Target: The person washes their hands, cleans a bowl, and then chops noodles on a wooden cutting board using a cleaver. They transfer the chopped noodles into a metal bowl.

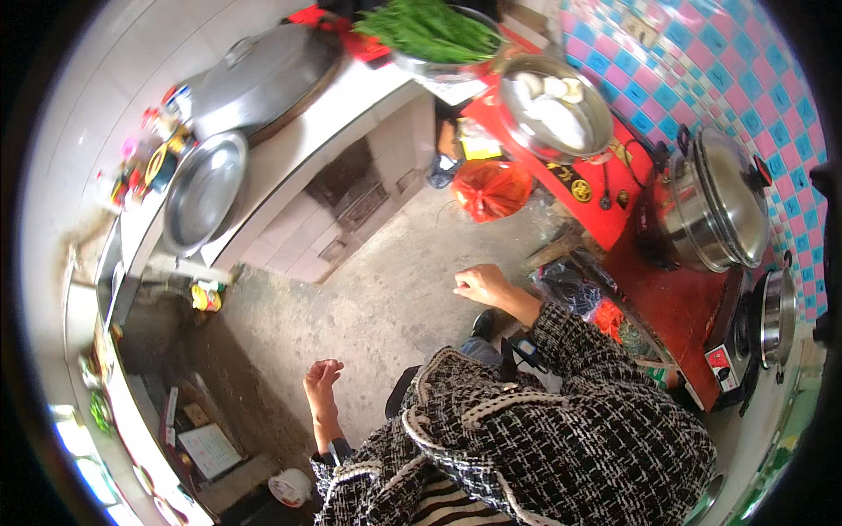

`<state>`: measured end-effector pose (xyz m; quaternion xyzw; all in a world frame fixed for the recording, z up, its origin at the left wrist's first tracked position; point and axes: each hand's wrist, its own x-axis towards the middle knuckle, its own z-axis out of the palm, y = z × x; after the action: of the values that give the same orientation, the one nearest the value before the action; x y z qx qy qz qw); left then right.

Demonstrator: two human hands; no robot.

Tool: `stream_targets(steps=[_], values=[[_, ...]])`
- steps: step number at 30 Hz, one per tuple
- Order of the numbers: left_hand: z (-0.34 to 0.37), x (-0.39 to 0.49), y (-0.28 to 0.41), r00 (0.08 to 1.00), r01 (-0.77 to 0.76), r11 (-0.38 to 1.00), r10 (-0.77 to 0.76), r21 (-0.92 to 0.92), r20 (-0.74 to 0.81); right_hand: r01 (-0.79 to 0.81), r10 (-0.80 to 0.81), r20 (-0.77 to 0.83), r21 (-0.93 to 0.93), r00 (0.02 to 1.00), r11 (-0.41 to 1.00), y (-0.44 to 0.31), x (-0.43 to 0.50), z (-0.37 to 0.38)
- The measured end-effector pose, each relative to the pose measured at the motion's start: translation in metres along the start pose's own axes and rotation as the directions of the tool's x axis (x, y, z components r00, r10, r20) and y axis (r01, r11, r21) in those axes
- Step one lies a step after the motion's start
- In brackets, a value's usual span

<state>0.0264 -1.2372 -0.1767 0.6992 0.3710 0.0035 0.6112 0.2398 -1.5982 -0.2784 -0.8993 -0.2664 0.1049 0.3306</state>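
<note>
My left hand (323, 377) hangs over the bare concrete floor (283, 329), its fingers curled in, with nothing visible in it. Farther right, my right hand (483, 284) is held in a loose fist above the floor, also with no object showing. It is nearest to the red-topped table (684, 296) and a dark plastic bag (569, 287) below that table's edge. Neither hand touches a thing. Past the right hand, a red plastic bag (490, 189), tied at the top, sits on the floor.
A tiled stove counter (289, 154) carries a lidded wok (263, 75) and a metal basin (205, 191). Along the red table stand a bowl of leafy greens (434, 33), a pot with pale pieces (556, 108), a lidded steamer pot (714, 197) and a gas stove (727, 368).
</note>
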Motion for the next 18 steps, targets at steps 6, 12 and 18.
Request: stream_targets(steps=[6, 12, 18], values=[[-0.130, -0.144, -0.090, 0.915, 0.016, 0.988, -0.077, -0.155, -0.395, 0.275, -0.282, 0.304, 0.067, 0.910, 0.959, -0.135, 0.019, 0.071], [-0.145, -0.194, -0.114, 0.800, -0.016, 0.975, -0.121, -0.223, -0.587, 0.124, -0.121, 0.537, 0.032, 0.835, 0.992, -0.142, 0.038, 0.082], [-0.184, -0.252, -0.168, 0.720, -0.040, 0.895, -0.282, -0.444, -0.634, 0.305, -0.234, 0.657, 0.007, 0.717, 0.952, -0.197, 0.032, 0.126]])
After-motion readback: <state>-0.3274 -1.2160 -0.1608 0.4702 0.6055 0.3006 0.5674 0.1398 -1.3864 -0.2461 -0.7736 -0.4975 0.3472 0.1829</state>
